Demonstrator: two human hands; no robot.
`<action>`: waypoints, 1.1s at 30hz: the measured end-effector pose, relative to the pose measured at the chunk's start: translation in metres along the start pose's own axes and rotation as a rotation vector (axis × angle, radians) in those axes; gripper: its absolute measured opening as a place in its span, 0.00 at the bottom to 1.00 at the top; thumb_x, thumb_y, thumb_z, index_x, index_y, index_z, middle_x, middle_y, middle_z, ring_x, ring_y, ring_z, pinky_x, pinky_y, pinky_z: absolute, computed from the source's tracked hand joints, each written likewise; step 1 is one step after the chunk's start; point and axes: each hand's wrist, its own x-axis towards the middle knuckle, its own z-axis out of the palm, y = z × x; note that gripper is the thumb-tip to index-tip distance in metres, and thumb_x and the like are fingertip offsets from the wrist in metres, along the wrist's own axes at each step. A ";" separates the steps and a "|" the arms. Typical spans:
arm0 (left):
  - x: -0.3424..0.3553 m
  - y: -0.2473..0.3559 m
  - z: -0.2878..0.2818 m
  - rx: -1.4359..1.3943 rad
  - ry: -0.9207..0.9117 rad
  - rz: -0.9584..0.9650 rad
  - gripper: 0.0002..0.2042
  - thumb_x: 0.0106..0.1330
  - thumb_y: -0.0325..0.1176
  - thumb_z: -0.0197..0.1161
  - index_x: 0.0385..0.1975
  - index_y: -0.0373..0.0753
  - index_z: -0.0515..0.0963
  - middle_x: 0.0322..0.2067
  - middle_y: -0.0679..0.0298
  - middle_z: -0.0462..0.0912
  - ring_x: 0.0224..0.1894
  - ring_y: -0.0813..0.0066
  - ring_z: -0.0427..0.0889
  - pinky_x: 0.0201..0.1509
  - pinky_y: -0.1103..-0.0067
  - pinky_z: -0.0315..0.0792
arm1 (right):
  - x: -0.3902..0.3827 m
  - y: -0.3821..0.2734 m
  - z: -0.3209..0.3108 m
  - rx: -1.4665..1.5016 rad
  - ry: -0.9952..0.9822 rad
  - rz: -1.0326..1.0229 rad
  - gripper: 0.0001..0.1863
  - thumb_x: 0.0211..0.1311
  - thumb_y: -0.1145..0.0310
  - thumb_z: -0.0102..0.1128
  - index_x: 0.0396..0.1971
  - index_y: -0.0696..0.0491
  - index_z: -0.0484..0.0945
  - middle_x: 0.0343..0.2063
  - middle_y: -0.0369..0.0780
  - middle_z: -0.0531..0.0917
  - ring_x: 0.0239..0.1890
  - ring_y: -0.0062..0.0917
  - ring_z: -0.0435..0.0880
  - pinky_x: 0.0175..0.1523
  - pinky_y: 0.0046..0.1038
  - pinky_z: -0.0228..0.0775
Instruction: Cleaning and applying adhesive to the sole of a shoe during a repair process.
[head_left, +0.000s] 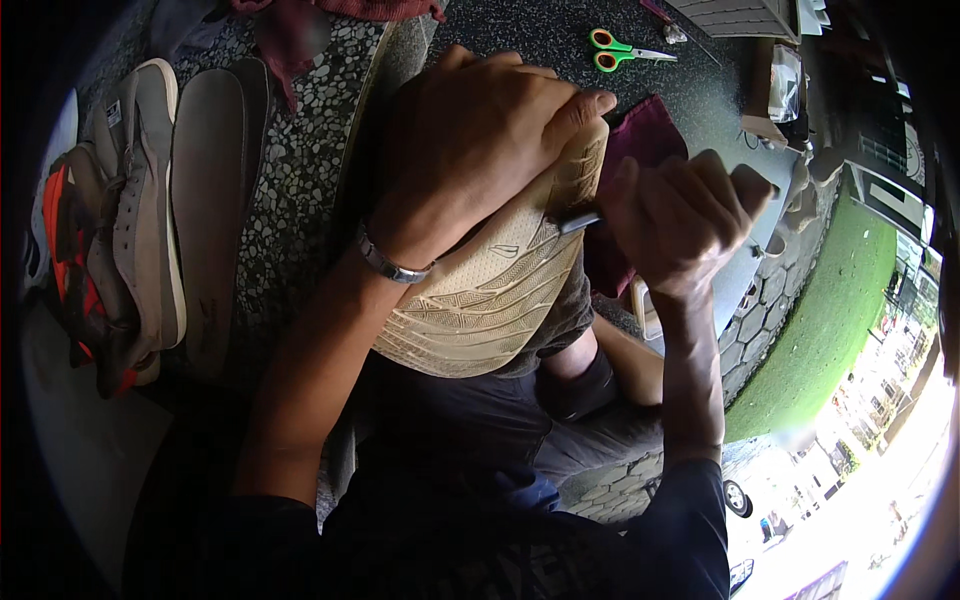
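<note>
A shoe lies sole up across my lap, its cream patterned outsole [470, 310] facing me. My left hand [500, 125] is closed over the shoe's far end, with a metal-banded watch [388, 258] on that wrist. To the right of the sole, my right hand [690, 215] makes a fist around a slim tool [578, 222]. Only the tool's short grey shaft shows, its end at the sole's right edge; the handle is hidden in my fingers, so I cannot tell its kind. The shoe's upper is mostly out of sight underneath.
Green-and-orange-handled scissors [628, 50] rest on the dark speckled surface beyond. A maroon cloth [650, 130] lies behind my right hand. At left are a beige-grey shoe [150, 220], flat insoles [208, 210] and an orange-and-dark shoe [75, 250]. Grass [830, 330] and paving stretch off right.
</note>
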 end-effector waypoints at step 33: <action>0.000 0.001 -0.003 0.006 0.040 -0.032 0.23 0.74 0.50 0.61 0.20 0.39 0.80 0.18 0.59 0.79 0.29 0.59 0.82 0.38 0.65 0.69 | -0.006 -0.021 0.010 0.017 -0.041 0.169 0.19 0.57 0.66 0.71 0.10 0.47 0.73 0.13 0.30 0.74 0.18 0.20 0.66 0.41 0.30 0.53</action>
